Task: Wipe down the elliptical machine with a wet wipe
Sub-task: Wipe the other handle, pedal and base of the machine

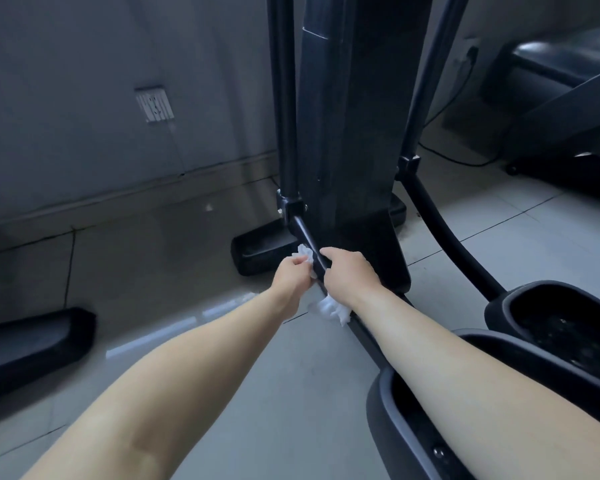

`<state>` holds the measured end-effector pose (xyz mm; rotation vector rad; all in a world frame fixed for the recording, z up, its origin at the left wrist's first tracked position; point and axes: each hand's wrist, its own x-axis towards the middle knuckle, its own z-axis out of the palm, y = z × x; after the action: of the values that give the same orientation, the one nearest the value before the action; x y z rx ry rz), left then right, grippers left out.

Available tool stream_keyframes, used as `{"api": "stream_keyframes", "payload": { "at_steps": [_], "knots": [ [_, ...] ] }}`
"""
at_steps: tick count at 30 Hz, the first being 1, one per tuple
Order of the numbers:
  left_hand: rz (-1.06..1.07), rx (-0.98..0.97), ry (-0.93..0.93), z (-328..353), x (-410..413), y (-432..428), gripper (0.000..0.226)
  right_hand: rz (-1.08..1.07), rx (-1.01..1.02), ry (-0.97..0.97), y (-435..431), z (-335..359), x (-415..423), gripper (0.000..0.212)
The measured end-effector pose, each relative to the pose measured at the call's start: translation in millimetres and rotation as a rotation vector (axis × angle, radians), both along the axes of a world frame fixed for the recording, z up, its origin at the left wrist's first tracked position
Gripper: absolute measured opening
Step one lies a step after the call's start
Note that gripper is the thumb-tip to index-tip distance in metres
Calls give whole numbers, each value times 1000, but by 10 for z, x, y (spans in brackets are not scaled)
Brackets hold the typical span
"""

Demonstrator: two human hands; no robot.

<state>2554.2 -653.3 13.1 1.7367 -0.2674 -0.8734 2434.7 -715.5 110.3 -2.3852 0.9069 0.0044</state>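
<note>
white wet wipe [305, 255] pinched in the curled fingers of the left hand [291, 273], pressed against a black slanted bar [302, 233] low on the elliptical machine [347, 133]. right hand [349, 276] curls over the same bar just beside it, more wipe showing under its wrist. pedals [413, 410] near right, wall socket [155, 105] far left.

Wall socket [154, 105] left of elliptical column [340, 116], pedals [551, 320] nearer at right.
</note>
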Motion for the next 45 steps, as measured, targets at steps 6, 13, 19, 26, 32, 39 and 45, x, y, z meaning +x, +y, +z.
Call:
{"api": "stream_keyframes", "payload": {
  "at_steps": [6, 13, 19, 26, 32, 39, 45],
  "knots": [
    [-58, 87, -33, 204, -786, 256, 23, 57, -38, 234, -54, 183, -411, 45],
    [-54, 84, -120, 332, -1227, 517, 13, 1, -149, 270, 123, 298, -964, 27],
    [70, 119, -138, 486, -1365, 409, 19, -83, -187, 118, 267, 423, -1239, 25],
    [-205, 160, -460, 563, -1619, 676, 9, -133, -176, 27, 334, 420, -1237, 23],
    [-241, 280, -753, 799, -1297, 285, 24, -147, -232, -42, 276, 338, -1203, 25],
    [-477, 238, -611, 841, -1452, 493, 33, -141, -168, -287, 232, 253, -1232, 27],
    [-564, 259, -400, 1130, -1584, 660, 29, -174, 158, -414, 107, 418, -1362, 35]
  ]
}}
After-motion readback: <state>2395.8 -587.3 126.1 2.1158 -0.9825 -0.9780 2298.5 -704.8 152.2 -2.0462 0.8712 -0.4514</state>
